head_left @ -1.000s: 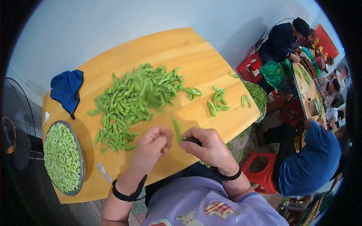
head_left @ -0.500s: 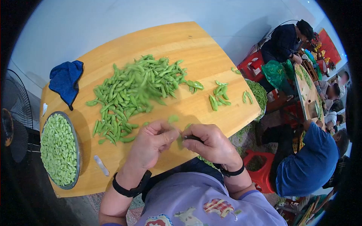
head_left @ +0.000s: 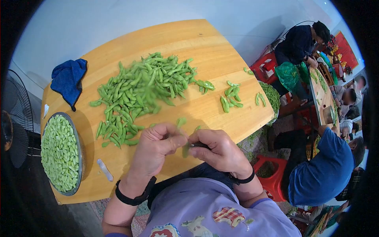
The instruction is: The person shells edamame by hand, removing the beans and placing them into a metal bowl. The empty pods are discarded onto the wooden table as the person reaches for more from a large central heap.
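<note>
pod mostly hidden by fingers, fan cut off

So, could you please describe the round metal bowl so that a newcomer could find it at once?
Start at the light wooden table and go to its near left corner, by the black fan. There sits the round metal bowl, below the crumpled blue cloth. It alone holds pale shelled beans, unlike the darker heap of whole green pods beside it.

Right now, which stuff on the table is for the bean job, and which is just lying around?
For the job:
left hand
right hand
pod pinched between them
pile of pods
bowl of shelled beans

Just lying about:
blue cloth
fan
</note>
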The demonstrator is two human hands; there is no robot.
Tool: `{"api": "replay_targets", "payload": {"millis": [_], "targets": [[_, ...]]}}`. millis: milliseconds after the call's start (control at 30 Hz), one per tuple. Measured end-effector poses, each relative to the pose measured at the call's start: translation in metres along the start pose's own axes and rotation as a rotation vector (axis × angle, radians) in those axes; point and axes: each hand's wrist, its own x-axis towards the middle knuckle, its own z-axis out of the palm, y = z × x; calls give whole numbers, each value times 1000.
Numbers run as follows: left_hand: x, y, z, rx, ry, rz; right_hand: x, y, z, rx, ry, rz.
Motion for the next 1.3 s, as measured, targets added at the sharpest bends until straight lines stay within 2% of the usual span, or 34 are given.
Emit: {"api": "replay_targets", "payload": {"millis": [67,133,167,200,233,267,300,367,400,433,467,533,567,633,667,733,800,900,967,1033,1100,1133,1233,1267,1300], "targets": [[-1,-1,-4,-27,-46,-7,0,-1,1,-6,-1,-3],[-3,-3,-4,-75,-80,-16,-2,-4,1,292,-57,169],[-4,-4,-4,-120,-116,-25,-2,-1,-1,295,-56,172],[-3,-6,-6,-118,-116,-27,-2,5,-6,545,-154,287],[-2,-10,-10,-175,-213,-8,-2,9,-9,795,-250,400],[-1,-12,-12,-232,-312,9,-2,12,-8,797,-246,401],[-1,-9,-12,-232,-313,7,-2,14,-6,856,-240,412],[-2,-1,-10,-260,-173,-182,1,13,0,913,-236,419],[-1,-2,-7,-260,-174,-180,1,9,6,556,-80,264],[-2,-6,-2,-37,-101,-62,-1,7,10,199,71,108],[-2,-9,1,187,-23,58,-4,6,12,198,66,106],[-5,-5,0,248,-36,30,-5,4,12,29,128,83],[-6,-3,0,304,-58,-8,-5,2,8,30,119,72],[-9,2,2,299,-68,-37,-6,-3,-1,259,30,337],[-10,3,2,359,-82,-60,-6,-4,-2,321,16,401],[-13,2,-1,423,-92,-88,-6,-3,-1,295,-8,364],[-12,-2,-5,617,-159,12,-7,1,1,266,-27,331],[-11,-1,0,807,-89,-25,-7,8,8,199,-31,267],[-7,-4,2,804,-65,-40,-5,5,10,-56,5,212],[-5,-2,0,804,-40,-55,-5,2,6,-87,16,237],[-2,5,-6,669,-140,-24,-7,4,-4,-121,33,259],[1,14,-11,677,-142,-21,-10,8,-12,-78,170,256],[21,52,-36,1241,132,339,-8,18,-37,-98,637,308],[30,60,-46,1420,201,466,-4,21,-41,-81,760,225],[35,61,-56,1414,190,483,-4,22,-42,-92,775,219]]}}
